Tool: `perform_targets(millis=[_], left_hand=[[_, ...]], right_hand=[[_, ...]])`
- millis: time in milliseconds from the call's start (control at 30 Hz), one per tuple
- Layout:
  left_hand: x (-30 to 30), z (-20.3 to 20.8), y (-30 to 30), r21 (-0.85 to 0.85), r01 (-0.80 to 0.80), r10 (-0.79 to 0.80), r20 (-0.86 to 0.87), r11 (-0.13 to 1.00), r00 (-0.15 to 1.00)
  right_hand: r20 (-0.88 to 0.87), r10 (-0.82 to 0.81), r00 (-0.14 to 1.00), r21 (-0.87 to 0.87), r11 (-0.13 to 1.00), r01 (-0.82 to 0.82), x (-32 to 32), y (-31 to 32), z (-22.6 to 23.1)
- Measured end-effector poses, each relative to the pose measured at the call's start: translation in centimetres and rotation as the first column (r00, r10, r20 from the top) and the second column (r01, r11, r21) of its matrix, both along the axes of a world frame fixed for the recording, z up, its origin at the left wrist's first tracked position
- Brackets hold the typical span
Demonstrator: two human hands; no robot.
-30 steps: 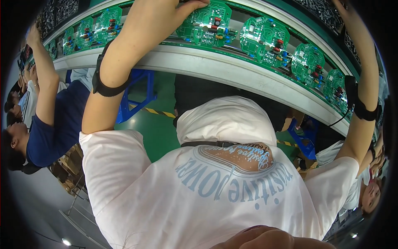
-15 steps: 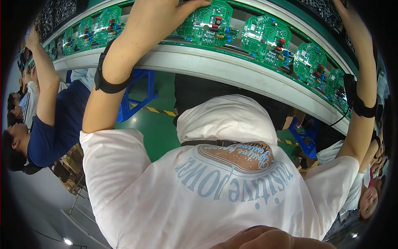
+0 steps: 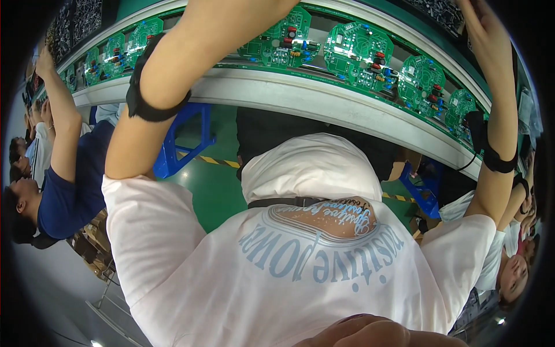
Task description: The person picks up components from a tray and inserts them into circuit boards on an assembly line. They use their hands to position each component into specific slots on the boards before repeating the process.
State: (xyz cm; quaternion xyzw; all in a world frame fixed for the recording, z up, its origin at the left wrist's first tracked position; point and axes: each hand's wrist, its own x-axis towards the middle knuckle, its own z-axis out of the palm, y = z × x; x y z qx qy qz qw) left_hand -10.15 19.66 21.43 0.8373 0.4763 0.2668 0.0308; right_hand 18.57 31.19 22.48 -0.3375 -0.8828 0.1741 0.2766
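Observation:
A row of green circuit boards [image 3: 357,49], joined in a long panel, runs along a pale rail. They carry red, blue and black parts. My left forearm [image 3: 217,43], with a black strap near the elbow, reaches across the boards. My left hand [image 3: 287,4] is almost wholly cut off by the upper edge, so its fingers and anything in them are hidden. At the upper right my right hand [image 3: 488,24] is beside a dark bin of small parts [image 3: 442,13]. Its thumb side shows stretched out, but the fingertips are cut off and what they hold cannot be seen.
The pale rail [image 3: 300,92] borders the line on my side. More bins of small metal parts [image 3: 78,23] stand at the far left. A co-worker in a blue shirt [image 3: 75,196] reaches to the line on the left; another person [image 3: 511,274] is at the right. Blue stands [image 3: 184,139] are below.
My left hand has moved up and right, almost out of view; its thumb no longer shows over a board. My right hand has come lower into view. The boards appear shifted slightly left.

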Motion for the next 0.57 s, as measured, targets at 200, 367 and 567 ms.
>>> perform_targets(millis=[200,367,567], left_hand=[[2.0,-0.7,4.5,0.187,0.079,-0.057,-0.121,0.979,0.991],[2.8,-0.5,6.5,0.206,0.053,-0.001,-0.247,0.977,0.969],[3.8,-0.7,8.8,0.267,0.035,0.029,-0.232,0.963,0.972]], right_hand=[[-0.029,-0.054,0.998,-0.085,0.995,0.051,0.6,0.0,-0.3],[-0.037,-0.05,0.998,0.034,0.998,0.051,1.7,1.1,-0.9],[-0.14,-0.07,0.988,-0.19,0.981,0.042,1.1,-0.3,0.8]])
